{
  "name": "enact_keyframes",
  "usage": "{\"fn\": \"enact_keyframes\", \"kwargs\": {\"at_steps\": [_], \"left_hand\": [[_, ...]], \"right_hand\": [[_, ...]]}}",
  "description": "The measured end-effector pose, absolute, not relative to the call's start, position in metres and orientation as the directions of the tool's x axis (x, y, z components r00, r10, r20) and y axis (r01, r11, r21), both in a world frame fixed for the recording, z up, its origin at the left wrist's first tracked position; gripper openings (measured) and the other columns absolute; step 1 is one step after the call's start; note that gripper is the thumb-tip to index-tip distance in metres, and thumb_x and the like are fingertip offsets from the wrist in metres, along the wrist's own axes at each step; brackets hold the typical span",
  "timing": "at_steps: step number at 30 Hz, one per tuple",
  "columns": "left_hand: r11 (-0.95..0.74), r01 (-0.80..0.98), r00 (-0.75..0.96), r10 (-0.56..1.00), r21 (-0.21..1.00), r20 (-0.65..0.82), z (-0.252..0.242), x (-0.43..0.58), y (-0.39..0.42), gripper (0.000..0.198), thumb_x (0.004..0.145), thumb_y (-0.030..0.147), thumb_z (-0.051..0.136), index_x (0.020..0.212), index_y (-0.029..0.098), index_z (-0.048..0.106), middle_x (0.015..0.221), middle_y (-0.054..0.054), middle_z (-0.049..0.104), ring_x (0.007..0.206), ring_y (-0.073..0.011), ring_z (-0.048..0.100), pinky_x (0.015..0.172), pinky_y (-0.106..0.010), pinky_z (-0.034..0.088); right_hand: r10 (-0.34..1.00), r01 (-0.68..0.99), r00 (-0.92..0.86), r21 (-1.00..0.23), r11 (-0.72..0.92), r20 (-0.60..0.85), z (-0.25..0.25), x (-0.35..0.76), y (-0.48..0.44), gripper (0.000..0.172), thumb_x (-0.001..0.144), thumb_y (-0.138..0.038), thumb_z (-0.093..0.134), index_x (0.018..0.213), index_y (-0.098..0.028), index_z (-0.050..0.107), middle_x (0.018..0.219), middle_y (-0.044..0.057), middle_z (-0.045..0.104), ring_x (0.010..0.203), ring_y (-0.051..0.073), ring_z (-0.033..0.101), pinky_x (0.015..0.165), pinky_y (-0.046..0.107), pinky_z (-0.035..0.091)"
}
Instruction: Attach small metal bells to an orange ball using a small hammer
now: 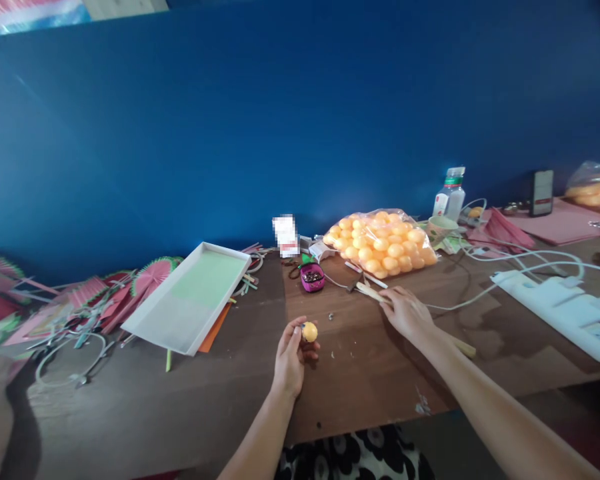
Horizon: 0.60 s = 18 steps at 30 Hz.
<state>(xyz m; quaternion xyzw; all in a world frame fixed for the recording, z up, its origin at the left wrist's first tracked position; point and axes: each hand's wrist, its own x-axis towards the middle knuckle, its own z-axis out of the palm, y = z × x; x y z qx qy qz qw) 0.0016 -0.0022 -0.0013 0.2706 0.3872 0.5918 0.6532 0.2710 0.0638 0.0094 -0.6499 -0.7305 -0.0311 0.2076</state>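
My left hand (pixel 291 357) is closed around a small yellow-orange ball (pixel 309 332), like a ping-pong ball, gripped between thumb and fingers above the table. A small dark mark shows on the ball's left side. My right hand (pixel 406 312) grips a small hammer by its wooden handle (pixel 373 292); the dark hammer head (pixel 353 287) points left, and a wooden end shows beyond my wrist. Between and behind my hands stands a small purple container (pixel 312 277) with tiny dark metallic pieces inside.
A clear bag of orange balls (pixel 383 243) lies behind my right hand. To the left are a white tray (pixel 236 293) and piled pink fans (pixel 153 277). On the right are a white power strip (pixel 555 320), cables, a paper cup (pixel 441 229) and a bottle (pixel 450 195).
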Motion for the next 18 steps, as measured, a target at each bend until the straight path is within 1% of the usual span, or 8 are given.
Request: {"fn": "enact_keyframes", "kwargs": {"at_steps": [2, 4, 7, 9, 11, 13, 18], "left_hand": [[0.149, -0.564, -0.004, 0.983, 0.812, -0.183, -0.001, 0.001, -0.002, 0.037, 0.077, 0.040, 0.057, 0.106, 0.017, 0.052, 0.100, -0.010, 0.064, 0.057, -0.0108, 0.059, 0.042, -0.019, 0.042], [0.146, -0.564, -0.009, 0.983, 0.813, -0.183, -0.002, 0.001, -0.002, 0.038, 0.077, 0.040, 0.057, 0.106, 0.016, 0.053, 0.099, -0.010, 0.064, 0.058, -0.0110, 0.058, 0.041, -0.019, 0.041], [0.149, -0.565, -0.003, 0.983, 0.812, -0.182, -0.002, 0.001, -0.002, 0.037, 0.077, 0.040, 0.056, 0.104, 0.016, 0.054, 0.101, -0.011, 0.063, 0.059, -0.0115, 0.059, 0.042, -0.019, 0.041], [0.144, -0.560, 0.002, 0.985, 0.816, -0.173, -0.001, 0.001, -0.002, 0.033, 0.078, 0.039, 0.054, 0.102, 0.016, 0.054, 0.102, -0.010, 0.063, 0.060, -0.0114, 0.058, 0.042, -0.019, 0.041], [0.134, -0.546, -0.007, 0.986, 0.827, -0.164, 0.000, 0.002, -0.003, 0.030, 0.079, 0.039, 0.053, 0.100, 0.017, 0.054, 0.102, -0.010, 0.063, 0.060, -0.0111, 0.058, 0.042, -0.019, 0.041], [0.127, -0.528, -0.017, 0.987, 0.840, -0.159, 0.001, 0.003, -0.003, 0.028, 0.079, 0.038, 0.053, 0.098, 0.017, 0.054, 0.103, -0.009, 0.062, 0.061, -0.0108, 0.058, 0.042, -0.018, 0.041], [0.127, -0.522, -0.015, 0.987, 0.843, -0.158, 0.001, 0.004, -0.004, 0.028, 0.077, 0.035, 0.057, 0.099, 0.018, 0.055, 0.102, -0.008, 0.063, 0.062, -0.0107, 0.058, 0.046, -0.019, 0.043]], "right_hand": [[0.912, 0.953, -0.107, -0.220, 0.208, 0.397, 0.013, 0.262, 0.061, 0.020, 0.077, -0.020, 0.050, 0.092, -0.018, 0.062, 0.092, 0.008, 0.060, 0.090, 0.021, 0.055, 0.084, 0.034, 0.042], [0.908, 0.917, -0.144, -0.291, 0.272, 0.393, 0.015, 0.248, 0.057, 0.021, 0.078, -0.019, 0.048, 0.095, -0.018, 0.061, 0.093, 0.007, 0.059, 0.091, 0.021, 0.056, 0.086, 0.034, 0.042], [0.929, 0.815, -0.261, -0.457, 0.357, 0.261, 0.017, 0.222, 0.051, 0.024, 0.080, -0.018, 0.046, 0.099, -0.018, 0.060, 0.090, 0.006, 0.061, 0.082, 0.017, 0.059, 0.078, 0.029, 0.044], [0.924, 0.766, -0.338, -0.517, 0.382, 0.181, 0.016, 0.205, 0.051, 0.027, 0.080, -0.017, 0.046, 0.104, -0.018, 0.059, 0.092, 0.006, 0.061, 0.080, 0.015, 0.060, 0.075, 0.026, 0.044], [0.913, 0.757, -0.378, -0.518, 0.398, 0.150, 0.016, 0.192, 0.054, 0.030, 0.081, -0.017, 0.045, 0.108, -0.018, 0.058, 0.097, 0.007, 0.061, 0.083, 0.015, 0.060, 0.075, 0.025, 0.043], [0.912, 0.774, -0.388, -0.490, 0.401, 0.132, 0.016, 0.183, 0.059, 0.029, 0.083, -0.019, 0.044, 0.108, -0.020, 0.058, 0.098, 0.007, 0.060, 0.085, 0.015, 0.060, 0.075, 0.024, 0.042], [0.942, 0.869, -0.331, -0.372, 0.326, 0.052, 0.016, 0.169, 0.068, 0.019, 0.082, -0.031, 0.049, 0.088, -0.021, 0.064, 0.088, 0.005, 0.060, 0.076, 0.016, 0.060, 0.065, 0.024, 0.039]]}}
